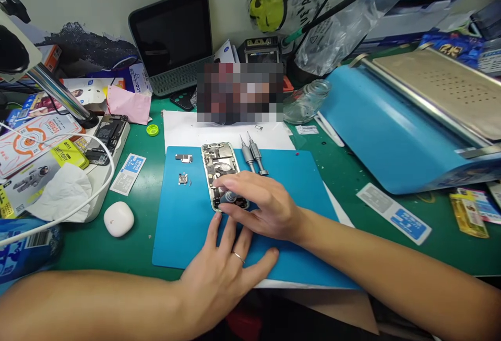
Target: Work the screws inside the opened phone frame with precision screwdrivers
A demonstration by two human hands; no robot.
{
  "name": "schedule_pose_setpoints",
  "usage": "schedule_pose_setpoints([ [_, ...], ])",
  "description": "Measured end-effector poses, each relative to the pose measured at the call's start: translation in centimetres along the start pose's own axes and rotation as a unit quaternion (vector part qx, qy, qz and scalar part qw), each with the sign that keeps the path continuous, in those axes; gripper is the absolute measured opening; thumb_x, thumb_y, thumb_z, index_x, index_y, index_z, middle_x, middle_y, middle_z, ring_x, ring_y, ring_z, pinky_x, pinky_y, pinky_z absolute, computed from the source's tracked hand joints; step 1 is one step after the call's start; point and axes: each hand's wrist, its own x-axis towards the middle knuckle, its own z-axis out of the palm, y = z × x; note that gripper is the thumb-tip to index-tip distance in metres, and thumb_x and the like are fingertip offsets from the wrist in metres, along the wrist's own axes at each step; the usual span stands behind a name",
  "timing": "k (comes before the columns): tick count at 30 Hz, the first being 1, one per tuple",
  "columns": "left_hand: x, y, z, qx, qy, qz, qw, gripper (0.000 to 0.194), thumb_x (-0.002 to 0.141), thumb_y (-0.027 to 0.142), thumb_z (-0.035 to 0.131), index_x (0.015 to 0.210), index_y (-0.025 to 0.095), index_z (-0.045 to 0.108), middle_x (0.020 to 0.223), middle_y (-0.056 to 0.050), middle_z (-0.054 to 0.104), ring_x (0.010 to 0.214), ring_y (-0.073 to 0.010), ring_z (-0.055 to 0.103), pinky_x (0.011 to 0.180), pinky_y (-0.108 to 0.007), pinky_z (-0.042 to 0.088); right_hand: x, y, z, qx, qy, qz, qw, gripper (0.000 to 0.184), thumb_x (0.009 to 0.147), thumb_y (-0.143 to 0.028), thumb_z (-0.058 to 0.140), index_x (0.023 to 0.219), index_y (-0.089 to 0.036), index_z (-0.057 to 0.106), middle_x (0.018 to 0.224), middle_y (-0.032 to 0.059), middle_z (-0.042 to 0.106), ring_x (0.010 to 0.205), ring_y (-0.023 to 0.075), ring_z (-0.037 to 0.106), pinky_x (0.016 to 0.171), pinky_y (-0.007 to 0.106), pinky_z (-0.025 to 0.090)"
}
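Note:
An opened smartphone (219,156) lies on a blue mat (176,226), its internal parts exposed. My right hand (266,200) is over the phone's lower half, thumb and fingers closed around a small grey precision screwdriver (229,197). The screwdriver's tip is hidden. My left hand (223,268) rests on the mat with its fingers spread, the fingertips at the phone's bottom edge. Left of the phone lie a small metal bracket (183,158) and another small metal part (183,178) with tiny pieces beside it. Two more precision screwdrivers (254,148) lie to the phone's upper right.
Behind the mat are white paper (180,127), a glass jar (309,101) and a dark screen device (170,38). A large blue-covered machine (371,132) stands on the right. At left are a white rounded case (119,219), a white cable (111,169) and boxes.

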Motion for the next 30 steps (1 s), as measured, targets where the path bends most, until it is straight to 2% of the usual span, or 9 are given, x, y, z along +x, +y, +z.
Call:
schedule_pose_setpoints([
  [6, 0.00, 0.02, -0.06, 0.001, 0.002, 0.006, 1.000, 0.055, 0.102, 0.035, 0.050, 0.153, 0.025, 0.036, 0.137, -0.018, 0.059, 0.132, -0.0351, 0.054, 0.111, -0.058, 0.033, 0.01, -0.07, -0.02, 0.012, 0.000, 0.011, 1.000, 0.060, 0.092, -0.010, 0.057, 0.148, -0.018, 0.036, 0.094, 0.0066, 0.073, 0.092, 0.0201, 0.073, 0.076, 0.035, 0.065],
  [12, -0.07, 0.11, -0.02, 0.001, -0.013, 0.003, 1.000, 0.058, 0.101, 0.038, 0.052, 0.155, 0.026, 0.034, 0.139, -0.019, 0.057, 0.128, -0.0358, 0.056, 0.108, -0.060, 0.035, -0.11, 0.15, -0.04, 0.006, -0.007, 0.004, 1.000, 0.063, 0.092, -0.015, 0.064, 0.148, -0.019, 0.035, 0.106, 0.0103, 0.074, 0.098, 0.0207, 0.074, 0.079, 0.034, 0.065],
  [20, 0.00, -0.02, -0.05, 0.003, -0.006, 0.004, 1.000, 0.056, 0.102, 0.037, 0.051, 0.154, 0.026, 0.035, 0.137, -0.019, 0.059, 0.129, -0.0364, 0.055, 0.109, -0.059, 0.034, -0.10, -0.02, -0.01, 0.008, -0.007, 0.014, 1.000, 0.061, 0.093, -0.012, 0.059, 0.148, -0.019, 0.035, 0.107, 0.0100, 0.074, 0.097, 0.0201, 0.073, 0.079, 0.034, 0.065],
  [24, 0.06, -0.08, -0.15, 0.002, -0.006, 0.007, 1.000, 0.054, 0.102, 0.036, 0.049, 0.153, 0.025, 0.036, 0.136, -0.018, 0.060, 0.130, -0.0349, 0.055, 0.110, -0.059, 0.034, -0.09, -0.07, -0.01, 0.019, -0.002, 0.016, 1.000, 0.060, 0.092, -0.010, 0.059, 0.147, -0.017, 0.037, 0.112, 0.0134, 0.072, 0.099, 0.0216, 0.073, 0.078, 0.035, 0.065],
  [30, 0.05, -0.04, -0.14, -0.002, -0.005, 0.006, 1.000, 0.054, 0.102, 0.037, 0.050, 0.153, 0.025, 0.036, 0.139, -0.020, 0.057, 0.131, -0.0373, 0.054, 0.110, -0.059, 0.033, -0.26, 0.05, 0.05, 0.028, -0.009, 0.021, 0.999, 0.067, 0.090, -0.009, 0.063, 0.149, -0.017, 0.034, 0.091, 0.0065, 0.072, 0.085, 0.0204, 0.073, 0.072, 0.035, 0.066],
])
